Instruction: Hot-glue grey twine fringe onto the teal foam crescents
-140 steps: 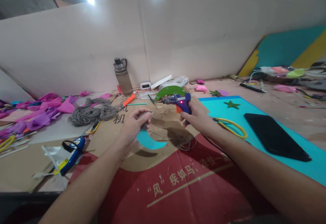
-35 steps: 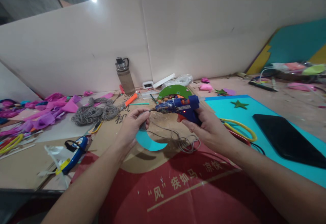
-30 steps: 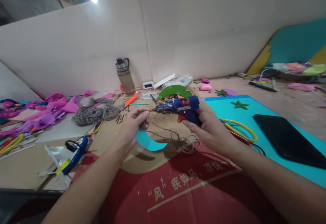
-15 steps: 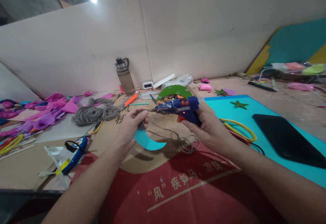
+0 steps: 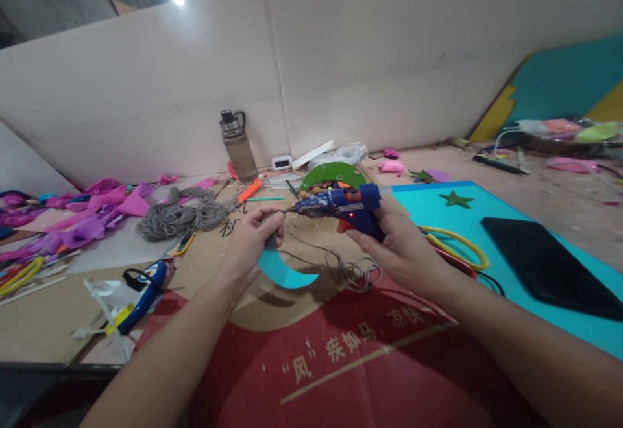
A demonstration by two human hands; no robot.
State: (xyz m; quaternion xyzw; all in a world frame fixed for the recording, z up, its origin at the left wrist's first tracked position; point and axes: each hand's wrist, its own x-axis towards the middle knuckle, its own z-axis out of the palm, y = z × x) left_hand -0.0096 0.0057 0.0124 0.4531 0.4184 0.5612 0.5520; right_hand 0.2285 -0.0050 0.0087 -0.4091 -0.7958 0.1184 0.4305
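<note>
My left hand point(image 5: 250, 240) pinches the upper tip of a teal crescent-shaped cutout point(image 5: 285, 273), held just above the cardboard. My right hand point(image 5: 396, 246) grips a blue hot glue gun point(image 5: 348, 206) with an orange trigger and a lit red light. Its nozzle points left and almost touches my left fingertips at the crescent's tip. A thin grey cord point(image 5: 348, 271) runs from the crescent's tip to a loose tangle on the cardboard below the gun.
Red-printed cardboard point(image 5: 341, 350) covers the near surface. A teal sheet point(image 5: 438, 214) at right carries yellow-handled scissors point(image 5: 457, 246), a black phone point(image 5: 540, 266) and a green star point(image 5: 455, 199). Grey rope bundle point(image 5: 180, 215), water bottle point(image 5: 237, 146), green half-disc point(image 5: 333, 173) and purple scraps point(image 5: 78, 220) lie behind and left.
Since 4.7 s ago my right hand has lifted the glue gun and turned its nozzle toward the crescent's tip. Over the last second both hands have barely moved.
</note>
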